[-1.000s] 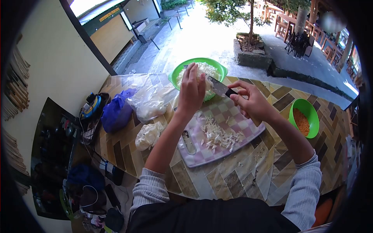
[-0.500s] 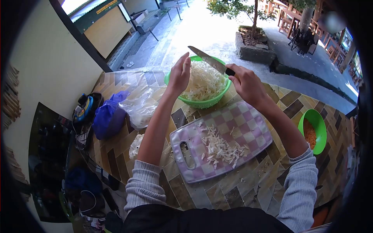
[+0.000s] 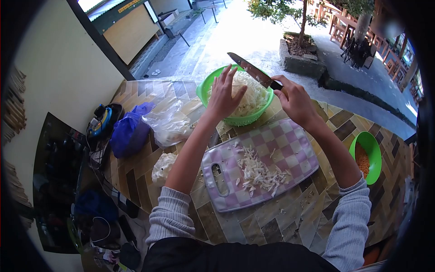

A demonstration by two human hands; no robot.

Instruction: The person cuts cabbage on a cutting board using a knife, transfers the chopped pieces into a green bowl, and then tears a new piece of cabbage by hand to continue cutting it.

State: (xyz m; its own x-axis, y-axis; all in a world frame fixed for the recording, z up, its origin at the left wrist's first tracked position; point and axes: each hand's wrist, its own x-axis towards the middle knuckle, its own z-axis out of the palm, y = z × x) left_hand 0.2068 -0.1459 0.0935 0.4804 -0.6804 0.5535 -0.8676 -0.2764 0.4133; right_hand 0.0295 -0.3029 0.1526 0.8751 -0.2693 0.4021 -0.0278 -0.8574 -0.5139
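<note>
My right hand (image 3: 294, 99) grips the dark handle of a kitchen knife (image 3: 248, 69), its blade slanting up and left over a green bowl (image 3: 244, 119). Shredded white vegetable (image 3: 250, 96), like cabbage, fills the bowl. Over the bowl's left side is my left hand (image 3: 225, 95), fingers spread and holding nothing. Nearer to me lies a pink-and-white checkered cutting board (image 3: 290, 140) with a handle slot. A loose heap of white shreds (image 3: 260, 172) rests on the board's middle.
Left of the board are a pale white lump (image 3: 163, 167), a clear plastic bag (image 3: 170, 124) and a blue bag (image 3: 130, 131). A tilted green bowl (image 3: 372, 156) with orange crumbs stands at right. Wood-patterned covering (image 3: 267, 224) spans the table; beyond its edge stands a planter (image 3: 297, 59).
My left hand has shifted right over the bowl and its fingers have spread away from the knife tip. My right hand, still with the knife, has moved slightly right and down.
</note>
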